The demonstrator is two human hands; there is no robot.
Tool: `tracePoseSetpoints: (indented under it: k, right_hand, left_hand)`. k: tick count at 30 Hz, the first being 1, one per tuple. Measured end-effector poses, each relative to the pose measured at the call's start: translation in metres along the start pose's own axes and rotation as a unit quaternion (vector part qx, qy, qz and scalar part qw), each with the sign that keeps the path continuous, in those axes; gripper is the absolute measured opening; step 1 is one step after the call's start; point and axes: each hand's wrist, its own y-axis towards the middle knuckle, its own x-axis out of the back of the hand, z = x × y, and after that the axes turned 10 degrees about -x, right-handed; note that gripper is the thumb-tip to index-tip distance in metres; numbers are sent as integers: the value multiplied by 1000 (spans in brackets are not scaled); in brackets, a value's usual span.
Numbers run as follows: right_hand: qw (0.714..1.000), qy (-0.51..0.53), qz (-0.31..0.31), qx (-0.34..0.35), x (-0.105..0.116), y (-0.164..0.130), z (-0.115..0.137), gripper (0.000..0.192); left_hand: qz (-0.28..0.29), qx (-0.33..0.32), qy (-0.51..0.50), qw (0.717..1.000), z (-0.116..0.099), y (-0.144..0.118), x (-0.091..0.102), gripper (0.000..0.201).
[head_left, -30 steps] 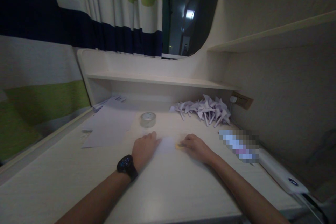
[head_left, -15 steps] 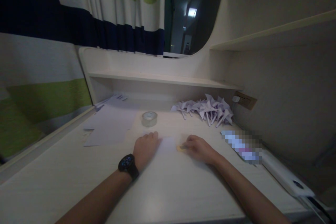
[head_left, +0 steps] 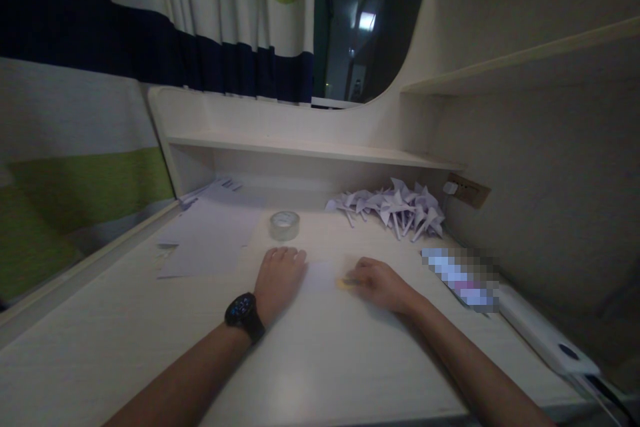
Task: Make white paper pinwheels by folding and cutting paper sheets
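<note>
Pale wood makes the desk (head_left: 310, 373), and both hands of the person rest on it near the middle. The left hand (head_left: 278, 277), with a black watch (head_left: 243, 312) on its wrist, lies palm down with the fingers together, flat on the left edge of a small white paper (head_left: 320, 275). The right hand (head_left: 381, 281) is loosely curled at the right side of the same paper, and its fingertips press on a small yellow piece (head_left: 343, 283); I cannot tell if they pinch it or only touch it. The paper lies flat between the two hands. Behind the left hand stands a roll of clear tape (head_left: 285, 225), and more white sheets (head_left: 210, 237) lie to the left of it. A pile of folded paper shapes (head_left: 395, 207) sits at the back right, near the wall socket (head_left: 467, 190). A white device (head_left: 545, 340) lies at the right edge
</note>
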Motion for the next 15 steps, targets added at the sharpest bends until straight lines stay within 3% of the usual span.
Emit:
tracePoseSetpoints:
  k: [5,10,15]
  right_hand:
    - [1000,-5,-11,13,-2,1,0,19]
    - [1000,-7,-25,16,-7,1,2,21]
    - [998,-11,-53,7,-16,3,6,21]
  left_hand:
    - [20,-80,-115,990,4,-6,-12,39]
    - [100,-82,-159,979,9,-10,-26,49]
    - [109,-79,-162,978,10,-9,-28,51]
